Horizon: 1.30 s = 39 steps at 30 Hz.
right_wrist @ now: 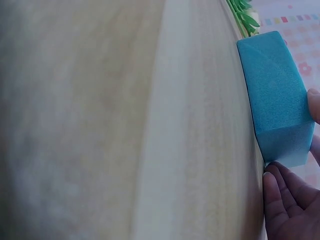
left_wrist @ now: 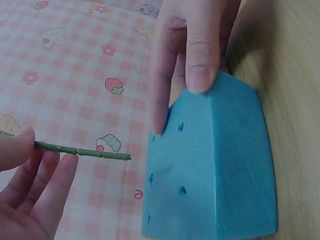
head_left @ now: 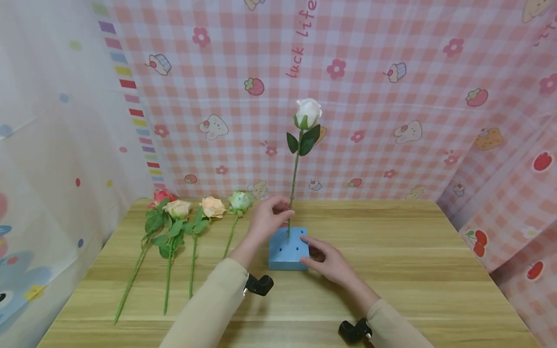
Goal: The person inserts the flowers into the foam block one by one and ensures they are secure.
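Foam block point(head_left: 288, 249) pressed by right hand point(head_left: 331, 263), left fingers point(head_left: 278, 209) pinching white rose stem point(head_left: 294, 183)

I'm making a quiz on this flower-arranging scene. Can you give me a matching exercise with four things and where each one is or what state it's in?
Things:
1. white rose
2. blue foam block
3. left hand
4. pink rose

States:
A. lies flat at the far left of the row on the table
B. pinches a green stem
C. stands upright, highest of all
D. has small holes in its top, steadied by the right hand

Pairs: 1-C, 2-D, 3-B, 4-A
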Motion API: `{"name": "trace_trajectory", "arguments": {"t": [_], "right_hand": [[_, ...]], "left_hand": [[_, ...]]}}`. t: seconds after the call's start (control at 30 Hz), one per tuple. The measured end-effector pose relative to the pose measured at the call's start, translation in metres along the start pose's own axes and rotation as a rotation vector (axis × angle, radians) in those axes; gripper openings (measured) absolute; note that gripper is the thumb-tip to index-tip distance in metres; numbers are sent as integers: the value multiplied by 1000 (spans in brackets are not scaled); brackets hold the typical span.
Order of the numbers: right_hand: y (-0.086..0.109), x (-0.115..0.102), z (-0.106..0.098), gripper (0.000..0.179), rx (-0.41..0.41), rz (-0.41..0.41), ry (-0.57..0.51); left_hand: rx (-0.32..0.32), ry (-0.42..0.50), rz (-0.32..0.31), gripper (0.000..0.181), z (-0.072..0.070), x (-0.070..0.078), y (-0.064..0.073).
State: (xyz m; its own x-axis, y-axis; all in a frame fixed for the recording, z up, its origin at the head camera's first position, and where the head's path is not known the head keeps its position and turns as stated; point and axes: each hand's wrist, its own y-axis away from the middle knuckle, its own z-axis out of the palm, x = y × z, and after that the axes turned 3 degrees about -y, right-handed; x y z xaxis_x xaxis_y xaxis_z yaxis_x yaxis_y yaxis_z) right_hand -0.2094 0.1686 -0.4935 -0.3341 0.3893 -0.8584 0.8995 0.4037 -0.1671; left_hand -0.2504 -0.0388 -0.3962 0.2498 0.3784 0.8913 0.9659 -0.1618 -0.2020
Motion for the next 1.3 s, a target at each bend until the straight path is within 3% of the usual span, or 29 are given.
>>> {"name": "trace_trajectory", "arguments": {"t": [0.6,1.17,1.3], "right_hand": [[-2,2,-1,57,-3,-10,-9],[-1,4,0,56,10,-18,-20],[2,-8,-1,55,6,-21,-41]], "left_hand": [[46,54,41,16,26,-3,-18],[55,38,46,13,42,-10,-17],[58,30,36,12,43,-9,-17]]}}
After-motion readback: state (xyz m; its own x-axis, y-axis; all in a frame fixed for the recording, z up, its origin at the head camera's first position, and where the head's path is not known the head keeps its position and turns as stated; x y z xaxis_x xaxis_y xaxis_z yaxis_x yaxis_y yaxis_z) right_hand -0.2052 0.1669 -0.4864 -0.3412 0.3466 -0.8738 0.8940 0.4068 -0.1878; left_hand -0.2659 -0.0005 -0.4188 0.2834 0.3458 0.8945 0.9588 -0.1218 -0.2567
